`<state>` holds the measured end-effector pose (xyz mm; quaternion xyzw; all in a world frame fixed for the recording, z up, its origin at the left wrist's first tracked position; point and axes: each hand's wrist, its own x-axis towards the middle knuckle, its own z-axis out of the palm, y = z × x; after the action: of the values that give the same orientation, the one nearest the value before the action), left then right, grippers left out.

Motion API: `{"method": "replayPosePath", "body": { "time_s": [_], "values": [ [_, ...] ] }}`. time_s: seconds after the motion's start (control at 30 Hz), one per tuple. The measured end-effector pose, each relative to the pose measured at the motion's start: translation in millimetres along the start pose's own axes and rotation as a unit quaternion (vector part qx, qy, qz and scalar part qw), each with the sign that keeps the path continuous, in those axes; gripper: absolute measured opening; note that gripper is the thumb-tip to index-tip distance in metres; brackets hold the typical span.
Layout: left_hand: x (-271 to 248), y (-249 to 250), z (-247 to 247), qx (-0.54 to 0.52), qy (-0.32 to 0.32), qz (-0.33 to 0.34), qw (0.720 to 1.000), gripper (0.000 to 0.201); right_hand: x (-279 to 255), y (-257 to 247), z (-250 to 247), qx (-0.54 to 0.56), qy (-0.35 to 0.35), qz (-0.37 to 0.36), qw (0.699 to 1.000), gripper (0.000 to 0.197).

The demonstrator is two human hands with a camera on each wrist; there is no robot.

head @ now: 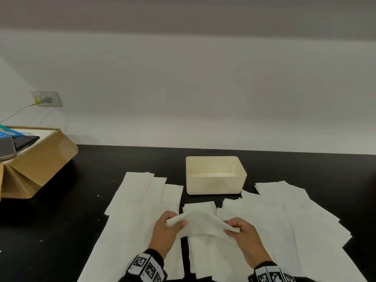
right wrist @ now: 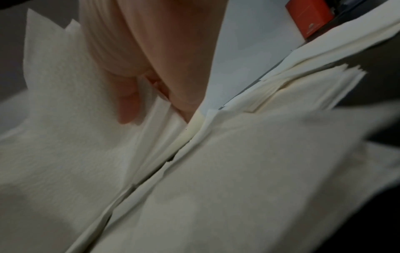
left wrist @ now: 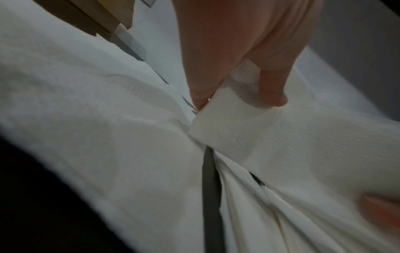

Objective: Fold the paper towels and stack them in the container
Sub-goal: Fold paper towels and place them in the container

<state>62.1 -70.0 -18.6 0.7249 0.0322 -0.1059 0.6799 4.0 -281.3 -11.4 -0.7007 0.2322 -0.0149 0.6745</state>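
A white paper towel (head: pixel 200 221) is lifted between my two hands above the middle pile of towels. My left hand (head: pixel 173 222) pinches its left corner (left wrist: pixel 233 111) between thumb and fingers. My right hand (head: pixel 234 228) pinches the right corner (right wrist: pixel 151 109). The towel sags in the middle and its far edge still lies on the pile. A cream rectangular container (head: pixel 215 176) stands open just beyond, with a low layer of white towel inside.
Long stacks of flat paper towels (head: pixel 140 216) lie left and right (head: pixel 289 216) of my hands on the black table (head: pixel 61 231). A cardboard box (head: pixel 38 161) with phones on top sits at the far left. A red box (right wrist: pixel 308 17) shows in the right wrist view.
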Motion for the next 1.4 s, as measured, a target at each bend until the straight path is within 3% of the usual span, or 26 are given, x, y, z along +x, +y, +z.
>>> {"method": "replayPosePath", "body": {
  "time_s": [0.1,0.3,0.5,0.7,1.0,1.1,1.2,1.4],
  "values": [
    [-2.9,6.2,-1.7,-0.013,-0.006,0.009,1.0,0.022,-1.2,-0.5,-8.0,-0.005,0.004,-0.001,1.0,0.021],
    [1.3,6.5,-1.1,-0.029,-0.023,-0.019,0.999,0.046,-0.8,1.8,-5.8,-0.002,-0.017,0.039,0.999,0.036],
    [12.5,3.9,2.8,0.045,-0.055,-0.031,0.997,0.052,4.2,-2.7,0.9,-0.009,0.014,0.046,0.999,0.02],
    [44.2,41.6,9.6,0.127,-0.031,0.025,0.991,0.035,30.9,-42.4,2.2,-0.015,0.06,-0.014,0.998,0.019],
    [118.9,112.8,51.2,0.149,0.062,0.063,0.985,0.061,109.1,-117.3,3.1,-0.065,0.15,-0.116,0.98,0.063],
    [140.2,114.0,67.1,0.183,0.066,0.073,0.978,0.057,134.6,-120.7,1.8,-0.102,0.163,-0.136,0.972,0.06],
    [158.8,111.1,79.7,0.295,0.058,0.076,0.951,0.037,161.3,-117.8,-0.7,-0.177,0.187,-0.144,0.955,0.043],
    [189.3,102.4,98.3,0.564,0.006,0.108,0.819,0.032,194.1,-114.4,0.5,-0.269,0.189,-0.1,0.939,0.033]
  ]
}}
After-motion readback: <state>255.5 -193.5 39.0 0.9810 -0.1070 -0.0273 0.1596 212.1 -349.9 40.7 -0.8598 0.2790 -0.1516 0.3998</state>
